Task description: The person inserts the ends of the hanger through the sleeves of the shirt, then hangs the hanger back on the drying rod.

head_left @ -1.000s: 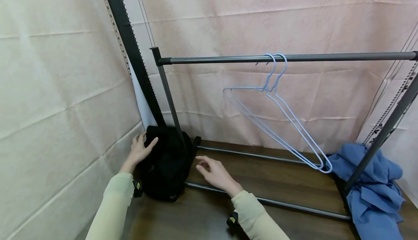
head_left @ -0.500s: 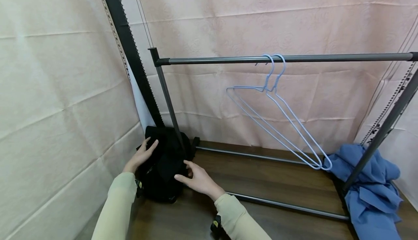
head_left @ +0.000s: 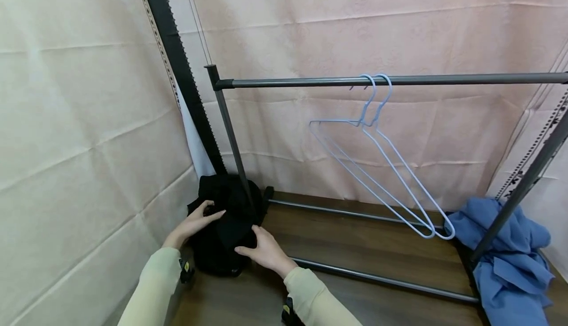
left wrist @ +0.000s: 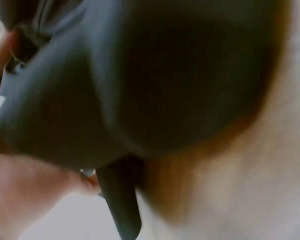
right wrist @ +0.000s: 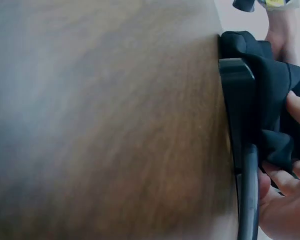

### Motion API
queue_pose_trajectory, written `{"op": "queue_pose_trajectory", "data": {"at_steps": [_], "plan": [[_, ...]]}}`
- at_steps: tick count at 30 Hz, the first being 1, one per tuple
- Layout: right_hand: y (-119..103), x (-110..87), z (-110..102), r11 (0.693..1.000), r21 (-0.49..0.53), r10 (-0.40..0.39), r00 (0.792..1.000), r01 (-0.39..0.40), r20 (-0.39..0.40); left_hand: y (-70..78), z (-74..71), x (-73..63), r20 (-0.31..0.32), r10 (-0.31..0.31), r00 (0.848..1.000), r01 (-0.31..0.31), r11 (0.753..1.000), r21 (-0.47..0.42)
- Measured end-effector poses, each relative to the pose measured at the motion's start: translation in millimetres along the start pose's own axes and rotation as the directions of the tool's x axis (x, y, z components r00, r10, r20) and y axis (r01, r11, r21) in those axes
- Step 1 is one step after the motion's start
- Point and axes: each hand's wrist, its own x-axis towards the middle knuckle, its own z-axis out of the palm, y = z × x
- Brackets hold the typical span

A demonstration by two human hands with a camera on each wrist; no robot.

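A crumpled black garment [head_left: 217, 252] lies bunched at the foot of the rack's left upright. My left hand [head_left: 193, 225] holds its left side, thumb spread over the front. On the garment's right side, my right hand [head_left: 268, 254] grips the fabric, and the right wrist view shows thumb and fingers [right wrist: 286, 182] curled about a fold of the black cloth [right wrist: 275, 95]. Dark cloth [left wrist: 180, 75] fills much of the blurred left wrist view, with skin at its left edge. Some fingertips are hidden in the folds.
Two blue hangers [head_left: 377, 114] hang on the rack's top rail [head_left: 288, 83]. A blue garment [head_left: 510, 247] is heaped by the right upright. Low bars [head_left: 381, 279] run above the wooden surface [head_left: 346, 242]. Pale cloth walls [head_left: 88, 168] stand left and behind.
My right hand has moved left and slightly down from beside the black garment onto its fabric. The left hand has shifted lower and rightward over it. The garment's folds have changed slightly.
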Motion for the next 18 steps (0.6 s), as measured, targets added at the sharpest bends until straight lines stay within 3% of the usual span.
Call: {"op": "queue_pose_trajectory", "data": {"at_steps": [4,9,12,16,18], "plan": [[-1.6,3.8,3.0,1.0,-0.022,0.0,1.0,-0.001,-0.01,3.6,9.4,-4.3,-0.084,0.097,0.992,-0.096,0.995,0.016],[-6.4,8.6,2.2,1.0,0.023,-0.017,1.0,0.017,-0.007,11.5,16.0,-9.9,-0.082,0.171,0.982,-0.175,0.984,-0.037],[-8.5,10.1,2.2,0.996,0.049,-0.07,0.998,0.07,-0.005,16.7,21.0,-15.7,-0.038,0.154,0.987,-0.158,0.977,-0.142],[-10.0,9.2,2.8,0.99,0.061,-0.127,0.992,0.127,-0.016,24.3,30.7,-23.3,0.007,0.048,0.999,-0.044,0.96,-0.278],[-10.9,8.4,2.9,0.989,0.078,-0.121,0.992,0.122,-0.024,28.2,33.8,-27.3,0.034,0.024,0.999,-0.012,0.947,-0.322]]}}
